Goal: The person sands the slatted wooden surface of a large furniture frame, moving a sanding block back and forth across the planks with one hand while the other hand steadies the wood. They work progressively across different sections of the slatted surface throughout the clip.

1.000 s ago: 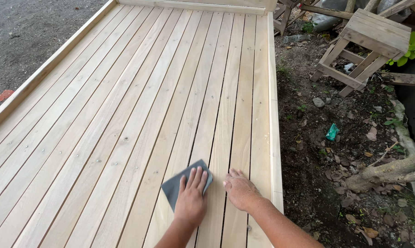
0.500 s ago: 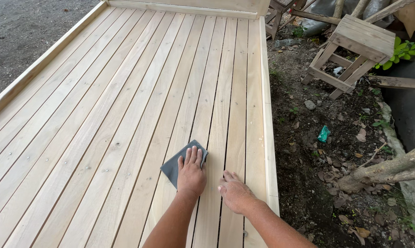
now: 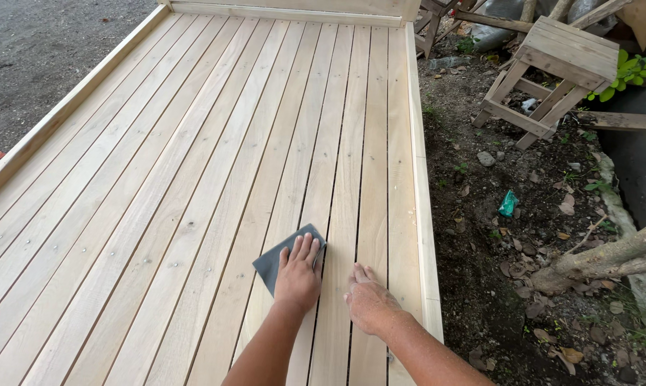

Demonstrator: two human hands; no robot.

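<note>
Pressing down flat, the left hand (image 3: 298, 277) lies on a grey sanding sheet (image 3: 279, 259) in the head view. Its grip is released, with the fingers stretched out straight and a little apart on top of the sheet, not curled round it. The sheet peeks out to the left of the grip and a bit past the fingertips, and one corner points away from the person. It lies flat on the wooden slat platform (image 3: 194, 179), on pale boards that run away from the person.

Just to the right of that grip is the right hand (image 3: 369, 302). It rests palm down on the bare boards, near the sheet but not touching it. Its grip is released too, with loose fingers holding nothing. Both bare arms come in from the bottom of the picture.

Further right of the grips, past the raised side rail (image 3: 424, 214) of the platform, is dark dirt with dry leaves and small stones. A small green scrap (image 3: 508, 204) lies there. Far ahead and to the right stands a wooden stool (image 3: 548, 75), tilted on the dirt. A thick tree root (image 3: 609, 259) lies well to the right. Far to the left of the grips is grey gravel ground (image 3: 44, 50).
</note>
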